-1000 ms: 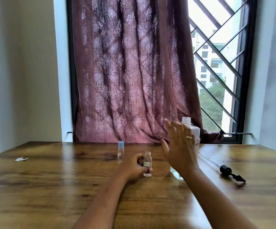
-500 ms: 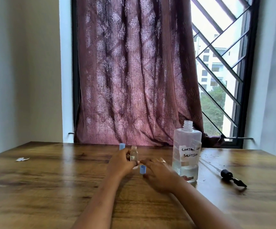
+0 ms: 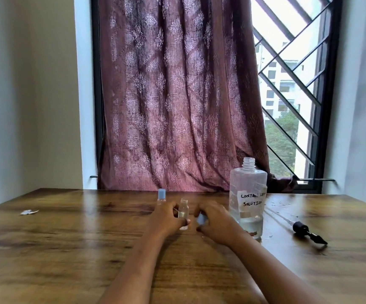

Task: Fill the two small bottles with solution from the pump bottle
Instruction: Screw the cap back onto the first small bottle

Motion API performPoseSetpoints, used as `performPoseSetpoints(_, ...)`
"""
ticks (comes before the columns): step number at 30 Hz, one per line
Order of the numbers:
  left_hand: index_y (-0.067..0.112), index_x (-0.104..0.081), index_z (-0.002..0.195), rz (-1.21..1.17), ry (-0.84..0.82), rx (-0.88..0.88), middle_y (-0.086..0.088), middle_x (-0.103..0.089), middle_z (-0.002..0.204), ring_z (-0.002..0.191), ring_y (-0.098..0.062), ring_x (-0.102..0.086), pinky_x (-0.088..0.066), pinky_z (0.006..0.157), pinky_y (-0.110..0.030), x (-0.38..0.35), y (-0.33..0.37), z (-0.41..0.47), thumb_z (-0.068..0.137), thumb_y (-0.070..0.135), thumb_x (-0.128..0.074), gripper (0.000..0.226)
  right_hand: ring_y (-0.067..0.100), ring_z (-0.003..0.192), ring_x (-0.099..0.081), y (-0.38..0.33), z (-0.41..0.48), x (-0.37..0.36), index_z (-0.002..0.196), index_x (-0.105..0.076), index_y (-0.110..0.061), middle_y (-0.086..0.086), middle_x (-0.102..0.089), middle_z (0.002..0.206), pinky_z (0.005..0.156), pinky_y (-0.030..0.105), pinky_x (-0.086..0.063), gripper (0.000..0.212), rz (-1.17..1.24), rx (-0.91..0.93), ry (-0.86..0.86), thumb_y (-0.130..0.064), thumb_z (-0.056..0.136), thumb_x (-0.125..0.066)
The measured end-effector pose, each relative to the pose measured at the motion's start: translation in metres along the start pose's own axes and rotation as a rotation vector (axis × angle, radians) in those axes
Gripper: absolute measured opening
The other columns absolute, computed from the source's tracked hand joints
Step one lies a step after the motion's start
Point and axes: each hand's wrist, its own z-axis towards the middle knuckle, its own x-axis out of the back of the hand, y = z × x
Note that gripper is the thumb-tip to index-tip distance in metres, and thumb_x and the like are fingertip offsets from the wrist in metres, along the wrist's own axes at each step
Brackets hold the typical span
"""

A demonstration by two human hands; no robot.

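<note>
An uncapped small clear bottle (image 3: 183,209) stands upright on the wooden table (image 3: 68,249), with my left hand (image 3: 166,218) wrapped around its lower part. My right hand (image 3: 216,222) pinches its blue cap (image 3: 201,218) just right of that bottle. A second small bottle (image 3: 161,196) with a blue cap on stands behind my left hand. The big clear bottle (image 3: 248,194), labelled as contact lens solution, stands open-necked to the right with a little liquid at the bottom. Its black pump head with a long tube (image 3: 304,230) lies on the table further right.
A scrap of white paper (image 3: 29,212) lies at the far left of the table. A maroon curtain (image 3: 177,95) and a barred window (image 3: 291,95) back the table's far edge. Walls close in on both sides.
My right hand came down from in front of the big bottle and took hold of the blue cap beside the small bottle. My left hand stays on the small bottle.
</note>
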Motion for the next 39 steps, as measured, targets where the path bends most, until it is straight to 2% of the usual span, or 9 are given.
performPoseSetpoints(5, 0.033, -0.063, 0.098, -0.027, -0.076, 0.012, 0.011, -0.069, 0.090, 0.086, -0.011, -0.065, -0.054, 0.080, -0.032, -0.010, 0.003, -0.005, 0.055, 0.047, -0.075, 0.047, 0.009, 0.083, -0.054, -0.006, 0.002, 0.012, 0.094, -0.064, -0.013, -0.006, -0.056, 0.090, 0.070, 0.011, -0.043, 0.015, 0.310, -0.004, 0.250, -0.014, 0.081, -0.070)
performPoseSetpoints(10, 0.028, -0.063, 0.096, -0.065, -0.142, -0.010, 0.013, -0.064, 0.079, 0.077, -0.006, -0.061, -0.049, 0.073, -0.025, -0.016, 0.008, -0.006, 0.066, 0.032, -0.079, 0.034, 0.018, 0.079, -0.063, -0.014, 0.004, 0.016, 0.092, -0.066, -0.019, 0.001, -0.068, 0.085, 0.074, 0.031, -0.051, 0.008, 0.609, -0.094, 0.276, -0.019, 0.092, -0.058)
performPoseSetpoints(13, 0.028, -0.064, 0.098, -0.081, -0.162, -0.017, 0.012, -0.063, 0.079, 0.077, -0.006, -0.060, -0.049, 0.074, -0.025, -0.018, 0.010, -0.007, 0.067, 0.030, -0.080, 0.035, 0.017, 0.078, -0.064, -0.011, 0.003, 0.012, 0.093, -0.067, -0.017, 0.002, -0.070, 0.085, 0.075, 0.035, -0.051, 0.015, 0.603, -0.155, 0.254, -0.021, 0.095, -0.053)
performPoseSetpoints(17, 0.026, -0.064, 0.100, -0.066, -0.193, -0.051, 0.011, -0.065, 0.085, 0.084, -0.009, -0.063, -0.050, 0.078, -0.026, -0.018, 0.012, -0.008, 0.070, 0.026, -0.078, 0.033, 0.010, 0.072, -0.059, -0.009, 0.002, 0.009, 0.094, -0.067, -0.014, 0.004, -0.069, 0.082, 0.067, 0.021, -0.045, 0.015, 0.543, -0.167, 0.276, -0.023, 0.094, -0.054)
performPoseSetpoints(21, 0.028, -0.062, 0.090, -0.069, -0.203, -0.091, 0.005, -0.068, 0.089, 0.086, -0.014, -0.065, -0.054, 0.079, -0.034, -0.019, 0.015, -0.008, 0.066, 0.028, -0.081, 0.030, 0.012, 0.067, -0.057, -0.005, 0.004, 0.007, 0.091, -0.066, -0.011, 0.005, -0.067, 0.077, 0.064, 0.029, -0.047, 0.018, 0.541, -0.180, 0.251, -0.026, 0.094, -0.055)
performPoseSetpoints(24, 0.028, -0.064, 0.101, -0.071, -0.213, -0.102, 0.005, -0.068, 0.097, 0.090, -0.013, -0.063, -0.050, 0.077, -0.028, -0.018, 0.018, -0.011, 0.069, 0.029, -0.079, 0.035, 0.016, 0.070, -0.057, 0.000, 0.005, 0.006, 0.088, -0.065, -0.005, 0.007, -0.065, 0.076, 0.064, 0.030, -0.045, 0.027, 0.474, -0.198, 0.216, -0.029, 0.095, -0.053)
performPoseSetpoints(27, 0.029, -0.063, 0.110, -0.112, -0.240, -0.100, 0.008, -0.064, 0.096, 0.090, -0.012, -0.060, -0.046, 0.074, -0.024, -0.017, 0.020, -0.014, 0.073, 0.024, -0.076, 0.040, 0.013, 0.069, -0.055, 0.000, 0.004, 0.005, 0.085, -0.064, -0.007, 0.002, -0.062, 0.074, 0.060, 0.018, -0.037, 0.029, 0.391, -0.169, 0.188, -0.031, 0.095, -0.051)
performPoseSetpoints(33, 0.030, -0.062, 0.111, -0.095, -0.256, -0.109, 0.007, -0.066, 0.098, 0.090, -0.009, -0.060, -0.045, 0.071, -0.020, -0.017, 0.019, -0.013, 0.075, 0.023, -0.075, 0.038, 0.012, 0.069, -0.054, 0.002, 0.005, 0.005, 0.090, -0.064, -0.008, 0.001, -0.062, 0.077, 0.067, 0.032, -0.043, 0.025, 0.422, -0.182, 0.141, -0.030, 0.095, -0.052)
performPoseSetpoints(39, 0.030, -0.063, 0.112, -0.072, -0.251, -0.113, 0.003, -0.066, 0.093, 0.088, -0.018, -0.063, -0.052, 0.082, -0.037, -0.016, 0.019, -0.013, 0.074, 0.022, -0.073, 0.040, -0.006, 0.057, -0.050, -0.002, 0.003, 0.011, 0.100, -0.060, -0.024, -0.013, -0.055, 0.075, 0.055, 0.010, -0.036, 0.020, 0.487, -0.152, 0.122, -0.014, 0.098, -0.043)
